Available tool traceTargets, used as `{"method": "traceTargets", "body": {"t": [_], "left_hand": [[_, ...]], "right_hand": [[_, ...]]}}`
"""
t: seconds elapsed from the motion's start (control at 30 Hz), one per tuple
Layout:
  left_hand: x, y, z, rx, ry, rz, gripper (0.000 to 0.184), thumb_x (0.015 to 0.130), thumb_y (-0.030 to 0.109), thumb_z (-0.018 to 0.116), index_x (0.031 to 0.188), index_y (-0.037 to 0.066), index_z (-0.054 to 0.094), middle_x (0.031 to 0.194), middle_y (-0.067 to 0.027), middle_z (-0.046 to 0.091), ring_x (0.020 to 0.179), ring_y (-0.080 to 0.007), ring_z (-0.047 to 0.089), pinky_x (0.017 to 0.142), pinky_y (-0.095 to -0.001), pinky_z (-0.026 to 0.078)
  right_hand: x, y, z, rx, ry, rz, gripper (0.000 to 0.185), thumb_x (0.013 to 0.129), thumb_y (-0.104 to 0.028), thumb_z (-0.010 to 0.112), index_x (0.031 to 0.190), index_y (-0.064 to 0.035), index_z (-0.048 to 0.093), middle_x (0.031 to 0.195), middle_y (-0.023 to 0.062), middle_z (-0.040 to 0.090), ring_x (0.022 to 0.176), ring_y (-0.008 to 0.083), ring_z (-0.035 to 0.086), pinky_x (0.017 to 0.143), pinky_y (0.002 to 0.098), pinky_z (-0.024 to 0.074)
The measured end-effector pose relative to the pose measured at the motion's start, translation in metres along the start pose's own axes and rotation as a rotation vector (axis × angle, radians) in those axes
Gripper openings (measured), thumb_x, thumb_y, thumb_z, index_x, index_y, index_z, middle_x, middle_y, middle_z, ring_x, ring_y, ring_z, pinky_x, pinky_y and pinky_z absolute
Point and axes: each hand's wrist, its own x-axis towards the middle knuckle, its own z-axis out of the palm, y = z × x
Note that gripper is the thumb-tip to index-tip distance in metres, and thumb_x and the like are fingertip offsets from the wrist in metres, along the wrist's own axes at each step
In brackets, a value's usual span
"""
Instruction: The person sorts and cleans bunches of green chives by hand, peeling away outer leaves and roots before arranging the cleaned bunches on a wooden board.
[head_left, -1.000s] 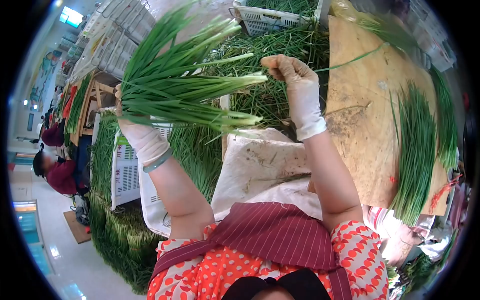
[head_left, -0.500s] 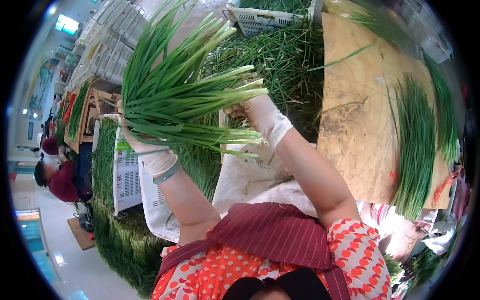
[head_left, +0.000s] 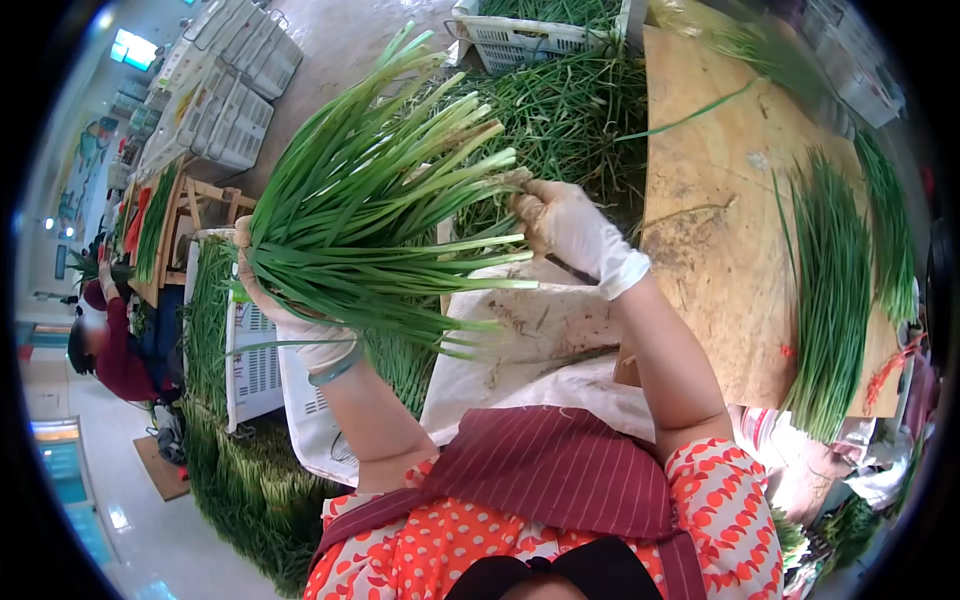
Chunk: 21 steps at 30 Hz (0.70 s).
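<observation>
A loose, fanned-out bunch of garlic chives is held up in front of me, its green leaves to the left and pale stem ends to the right. My left hand, in a whitish glove with a bangle at the wrist, is wrapped round the leafy part from below; leaves hide some fingers. At the pale ends, my gloved right hand is closed, its fingertips pinched at the brownish base of a few stems. Below that hand, a soiled white cloth spreads over my lap area.
To the right is a wooden board with a bundle of chives on it. Loose greens are heaped ahead, before a white crate. Chive-filled crates stand at left; a person works farther left.
My right hand has moved right, from behind the stems to their tips. The bunch has spread and turned slightly, and its lower stems are swinging. The person at left has raised an arm.
</observation>
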Motion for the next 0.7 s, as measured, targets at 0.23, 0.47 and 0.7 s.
{"method": "traceTargets", "body": {"t": [0.23,0.47,0.7], "left_hand": [[0.006,0.002,-0.014,-0.015,0.033,-0.124,0.041,0.095,0.039,0.044,0.115,0.007,0.059,0.113,-0.0109,0.063,0.1,-0.0288,0.06,0.091,-0.0451,0.048],[0.002,0.003,-0.033,0.048,0.096,0.024,0.043,0.096,0.039,0.04,0.127,0.012,0.052,0.129,-0.008,0.053,0.114,-0.0259,0.053,0.096,-0.0438,0.045],[0.004,0.006,-0.033,-0.075,-0.082,-0.044,0.043,0.095,0.039,0.043,0.13,0.014,0.049,0.133,-0.0059,0.05,0.118,-0.0248,0.051,0.099,-0.0438,0.044]], "right_hand": [[0.0,0.016,-0.041,0.163,0.166,0.014,0.036,0.095,-0.023,0.052,0.117,0.0057,0.054,0.07,0.0061,0.061,0.047,0.013,0.054,0.049,0.0248,0.0458],[0.014,0.03,-0.096,0.318,0.534,-0.239,0.044,0.089,-0.031,0.062,0.121,-0.001,0.054,0.099,0.0095,0.064,0.084,0.0162,0.061,0.08,0.0277,0.0503],[0.03,0.03,-0.004,0.143,-0.158,-0.071,0.062,0.085,-0.037,0.066,0.134,-0.0036,0.046,0.117,0.0121,0.061,0.112,0.0198,0.055,0.097,0.0307,0.0431]]}}
